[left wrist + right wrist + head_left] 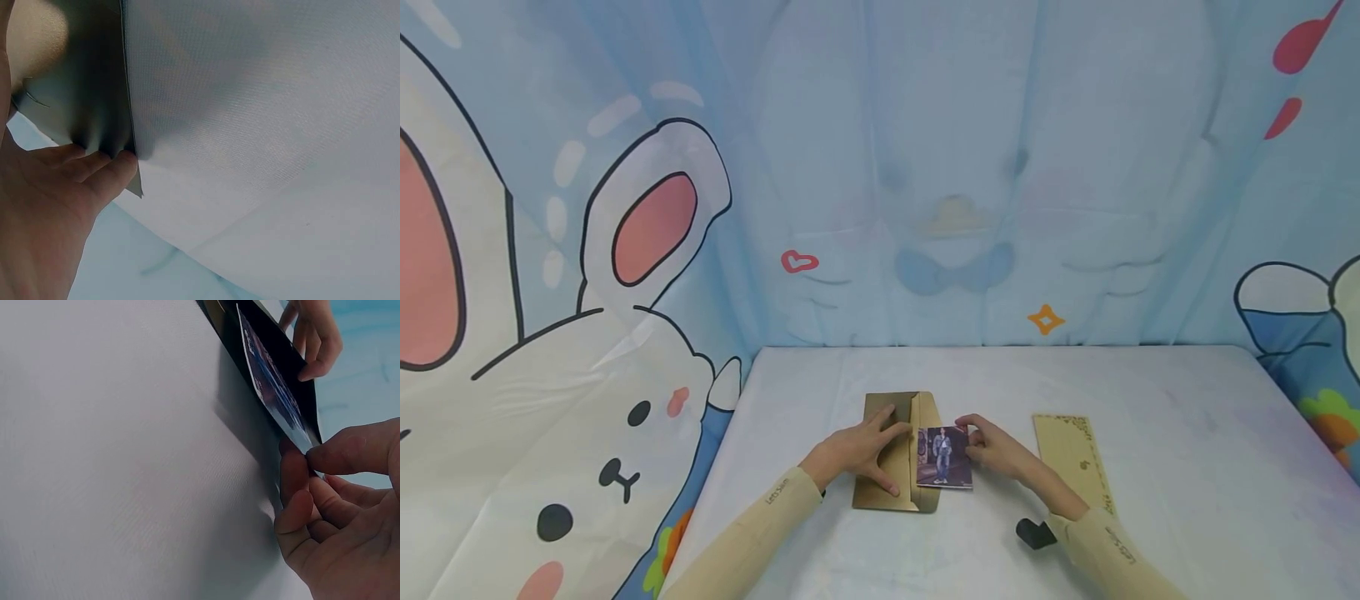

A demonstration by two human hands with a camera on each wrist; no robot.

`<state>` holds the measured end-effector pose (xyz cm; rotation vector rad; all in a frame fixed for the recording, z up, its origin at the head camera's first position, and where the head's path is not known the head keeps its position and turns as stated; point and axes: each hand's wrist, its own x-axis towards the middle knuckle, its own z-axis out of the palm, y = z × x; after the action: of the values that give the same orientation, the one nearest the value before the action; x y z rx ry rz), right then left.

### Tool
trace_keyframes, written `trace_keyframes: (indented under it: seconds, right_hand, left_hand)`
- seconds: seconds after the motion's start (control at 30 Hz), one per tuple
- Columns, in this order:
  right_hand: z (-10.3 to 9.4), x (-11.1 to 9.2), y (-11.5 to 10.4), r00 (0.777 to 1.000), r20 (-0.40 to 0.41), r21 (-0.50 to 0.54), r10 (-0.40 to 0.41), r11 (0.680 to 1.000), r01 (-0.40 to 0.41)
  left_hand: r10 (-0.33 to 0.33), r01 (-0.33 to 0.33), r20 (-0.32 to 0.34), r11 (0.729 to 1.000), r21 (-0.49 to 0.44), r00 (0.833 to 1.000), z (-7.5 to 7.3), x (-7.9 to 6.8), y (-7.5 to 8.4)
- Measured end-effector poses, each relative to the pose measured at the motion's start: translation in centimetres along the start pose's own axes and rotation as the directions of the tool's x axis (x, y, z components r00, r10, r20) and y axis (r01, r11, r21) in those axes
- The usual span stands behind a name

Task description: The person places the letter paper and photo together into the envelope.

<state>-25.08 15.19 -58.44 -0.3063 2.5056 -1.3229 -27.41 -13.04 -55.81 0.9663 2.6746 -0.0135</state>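
A gold envelope lies on the table with its flap opened out to the right. My left hand rests on it, fingers spread; in the left wrist view its fingertips touch the envelope's surface. At the flap side, my right hand pinches the right edge of a small photo of a standing person. The right wrist view shows thumb and finger on the edge of this photo, which is tilted over the envelope. Whether the photo's left edge is inside the envelope, I cannot tell.
To the right, partly behind my right forearm, lies a pale gold card or envelope with a dark ornamental border. A small black object sits by my right sleeve. The white-covered table ends at a printed curtain.
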Motion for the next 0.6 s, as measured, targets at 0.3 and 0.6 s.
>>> trace_keyframes:
  seconds: [0.3,0.6]
  right_hand:
    - [0.5,0.6,-0.4,1.000,0.009,-0.009,-0.009,1.000,0.009]
    - [1.2,0.9,-0.9,0.999,0.036,0.027,-0.035,0.999,0.034]
  left_hand:
    - [-0.007,0.007,0.000,1.000,-0.022,1.000,-0.1,0.0,0.0]
    - [-0.021,0.021,0.011,1.000,-0.018,1.000,0.0,0.1,0.0]
